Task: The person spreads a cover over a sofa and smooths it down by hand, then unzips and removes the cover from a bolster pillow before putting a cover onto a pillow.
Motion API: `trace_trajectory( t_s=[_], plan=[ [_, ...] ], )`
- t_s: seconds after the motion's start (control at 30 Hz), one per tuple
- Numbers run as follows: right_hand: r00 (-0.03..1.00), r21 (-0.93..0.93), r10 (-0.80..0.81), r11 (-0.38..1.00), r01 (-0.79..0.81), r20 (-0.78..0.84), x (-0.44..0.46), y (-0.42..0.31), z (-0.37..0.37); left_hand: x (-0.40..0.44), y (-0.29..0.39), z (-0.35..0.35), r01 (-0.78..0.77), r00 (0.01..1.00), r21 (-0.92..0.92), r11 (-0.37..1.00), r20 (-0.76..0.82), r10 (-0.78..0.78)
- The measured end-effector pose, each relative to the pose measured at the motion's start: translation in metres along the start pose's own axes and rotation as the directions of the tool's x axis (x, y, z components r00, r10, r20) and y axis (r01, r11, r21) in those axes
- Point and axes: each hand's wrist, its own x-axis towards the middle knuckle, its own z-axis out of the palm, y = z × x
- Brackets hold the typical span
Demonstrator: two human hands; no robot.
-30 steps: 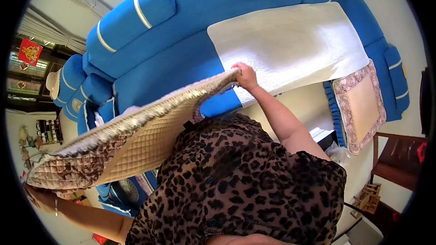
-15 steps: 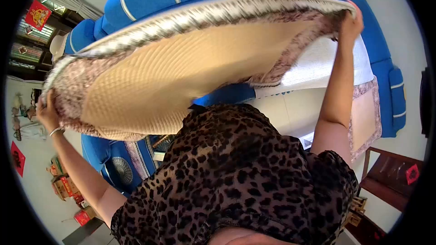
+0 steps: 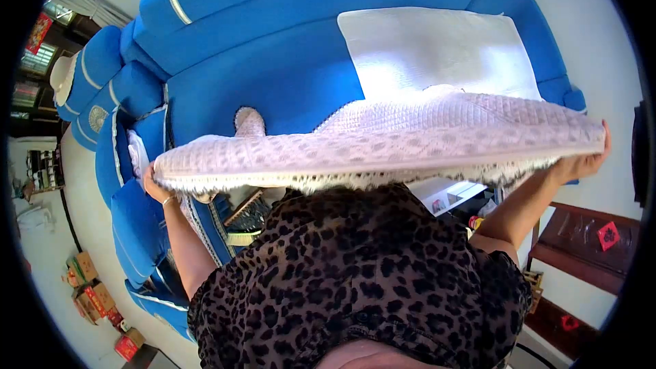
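A quilted sofa cover [image 3: 383, 150], pale with a fringed, patterned edge, stretches across in front of my body. My left hand [image 3: 156, 186] grips its left end, the fingers partly behind the cloth. At the opposite end my right hand [image 3: 589, 160] is closed around the corner. Behind the cover stands a long blue sofa [image 3: 260, 61], with a white pad [image 3: 437, 44] lying on the right part of its seat. The cover's far part hangs over the seat and hides the pad's near edge.
A brush [image 3: 244, 238] with pale bristles lies below the cover. Blue cushions [image 3: 140, 232] are at the left, with a white hat [image 3: 63, 80] beyond them. Boxes [image 3: 96, 294] stand on the left floor, and dark wooden furniture [image 3: 581, 242] is at the right.
Both hands have come down and nearer my body with the cover. It has swung from raised, beige side showing, to low and outstretched. The sofa seat and white pad are now more visible.
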Motion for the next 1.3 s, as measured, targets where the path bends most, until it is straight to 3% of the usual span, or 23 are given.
trace_trajectory(
  t_s=[0.03, 0.07, 0.13, 0.27, 0.5, 0.6, 0.67, 0.7, 0.73, 0.77, 0.8, 0.83, 0.93, 0.97, 1.0, 1.07, 1.1, 1.13, 1.17, 1.2, 1.23, 1.27, 1.3],
  plan=[
    [0.999, -0.013, -0.036, 0.999, 0.036, 0.012, 0.004, -0.020, -0.009, -0.003, -0.013, 0.002, 0.323, 0.937, -0.483, 0.814, 0.043, -0.346],
    [0.997, -0.026, -0.072, 0.997, 0.072, 0.029, 0.008, -0.035, -0.017, -0.005, -0.022, 0.002, 0.510, 0.767, -0.796, 0.326, 0.250, -0.591],
    [0.996, -0.098, -0.003, 0.995, 0.012, 0.087, 0.017, -0.031, -0.027, -0.001, -0.043, -0.014, 0.288, 0.949, -0.531, 0.797, 0.047, -0.312],
    [0.977, -0.079, 0.014, 0.997, 0.004, 0.214, 0.021, -0.009, -0.007, 0.015, -0.037, -0.051, 0.261, 0.911, -0.545, 0.796, -0.134, -0.391],
    [0.898, -0.230, 0.320, 0.939, -0.258, 0.303, -0.007, 0.099, 0.085, 0.066, 0.014, -0.114, 0.045, 0.900, -0.458, 0.888, -0.368, -0.235],
    [0.862, -0.416, 0.426, 0.861, -0.293, 0.275, -0.014, 0.136, 0.130, 0.093, 0.056, -0.127, -0.089, 0.909, -0.384, 0.919, -0.408, -0.082],
    [0.899, -0.439, 0.343, 0.875, -0.202, 0.272, -0.020, 0.219, 0.135, 0.109, 0.088, -0.127, -0.222, 0.919, -0.252, 0.942, -0.377, 0.116],
    [0.901, -0.592, 0.292, 0.804, -0.050, 0.321, -0.008, 0.242, 0.140, 0.114, 0.113, -0.115, -0.316, 0.898, -0.026, 0.948, -0.330, 0.290],
    [0.888, -0.508, 0.390, 0.831, -0.226, 0.243, -0.003, 0.262, 0.146, 0.119, 0.129, -0.089, -0.323, 0.908, 0.038, 0.946, -0.270, 0.321],
    [0.864, -0.356, 0.466, 0.853, -0.382, 0.190, -0.002, 0.341, 0.134, 0.124, 0.158, -0.059, -0.336, 0.913, 0.101, 0.936, -0.209, 0.351],
    [0.871, -0.423, 0.467, 0.827, -0.370, 0.150, 0.018, 0.382, 0.137, 0.128, 0.189, -0.027, -0.355, 0.914, 0.161, 0.921, -0.147, 0.378],
    [0.892, -0.588, 0.425, 0.765, -0.262, 0.156, 0.043, 0.422, 0.139, 0.133, 0.221, 0.017, -0.153, 0.988, -0.377, 0.914, -0.043, 0.148],
    [0.927, -0.761, 0.274, 0.649, 0.018, 0.255, 0.101, 0.538, 0.175, 0.176, 0.331, 0.177, -0.261, 0.965, -0.034, 0.965, 0.003, 0.261],
    [0.904, -0.778, 0.310, 0.627, 0.038, 0.294, 0.112, 0.541, 0.213, 0.187, 0.381, 0.230, -0.152, 0.987, -0.063, 0.986, 0.048, 0.155],
    [0.880, -0.799, 0.345, 0.599, 0.062, 0.327, 0.119, 0.544, 0.242, 0.197, 0.392, 0.293, 0.064, 0.994, -0.339, 0.938, 0.103, -0.030],
    [0.749, -0.871, 0.448, 0.301, 0.388, 0.489, 0.132, 0.614, 0.226, 0.172, 0.492, 0.345, 0.176, 0.951, -0.415, 0.892, 0.307, -0.045],
    [0.720, -0.884, 0.560, 0.439, 0.162, 0.410, 0.133, 0.594, 0.227, 0.190, 0.478, 0.393, -0.614, 0.788, -0.061, 0.787, -0.103, 0.607],
    [0.642, -0.848, 0.676, 0.525, -0.074, 0.362, 0.127, 0.569, 0.231, 0.158, 0.516, 0.407, -0.485, 0.870, -0.062, 0.872, 0.068, 0.488],
    [0.569, -0.819, 0.778, 0.495, -0.292, 0.267, 0.111, 0.608, 0.245, 0.131, 0.532, 0.437, -0.519, 0.823, -0.205, 0.830, 0.143, 0.550],
    [0.458, -0.765, 0.870, 0.419, -0.489, 0.184, 0.091, 0.661, 0.256, 0.096, 0.553, 0.444, -0.541, 0.763, -0.196, 0.818, 0.294, 0.575],
    [0.509, -0.798, 0.812, 0.495, -0.343, 0.285, 0.074, 0.687, 0.278, 0.067, 0.552, 0.448, -0.606, 0.684, -0.252, 0.755, 0.321, 0.656],
    [0.548, -0.808, 0.744, 0.557, -0.191, 0.383, 0.058, 0.698, 0.297, 0.031, 0.533, 0.463, -0.728, 0.565, -0.070, 0.682, 0.502, 0.655],
    [0.524, -0.764, 0.692, 0.635, -0.113, 0.497, 0.025, 0.698, 0.347, 0.018, 0.495, 0.469, -0.571, 0.507, -0.256, 0.780, 0.637, 0.581]
  ],
)
